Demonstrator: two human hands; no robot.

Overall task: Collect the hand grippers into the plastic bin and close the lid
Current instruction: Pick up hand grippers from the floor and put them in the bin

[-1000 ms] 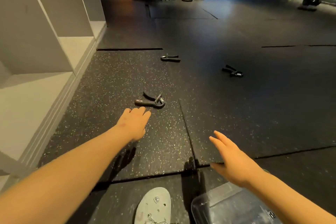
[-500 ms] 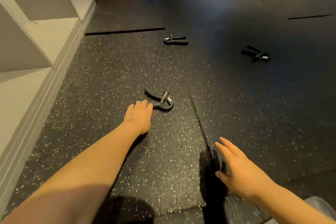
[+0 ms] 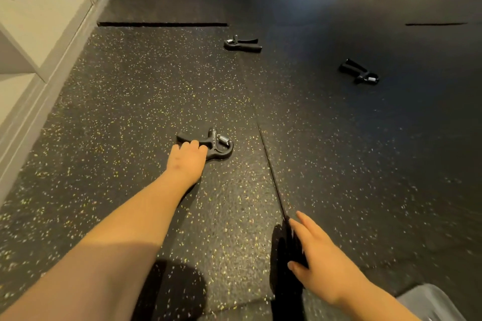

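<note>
Three black hand grippers with metal springs lie on the speckled rubber floor. My left hand (image 3: 187,161) reaches out to the nearest hand gripper (image 3: 217,145), and its fingers curl over the gripper's left handle. A second hand gripper (image 3: 242,44) lies farther back in the middle, and a third hand gripper (image 3: 359,74) lies at the right. My right hand (image 3: 320,258) hovers low over the floor at the lower right with its fingers straight, holding nothing. A corner of the clear plastic bin (image 3: 430,302) shows at the bottom right; its lid is out of view.
A white open shelf unit (image 3: 39,21) runs along the left edge. Seams (image 3: 271,172) split the black rubber floor mats, one passing just right of the nearest gripper.
My head has tipped down and forward. My left hand has moved ahead onto the nearest hand gripper and curled its fingers on the handle. My right hand stays low with straight fingers.
</note>
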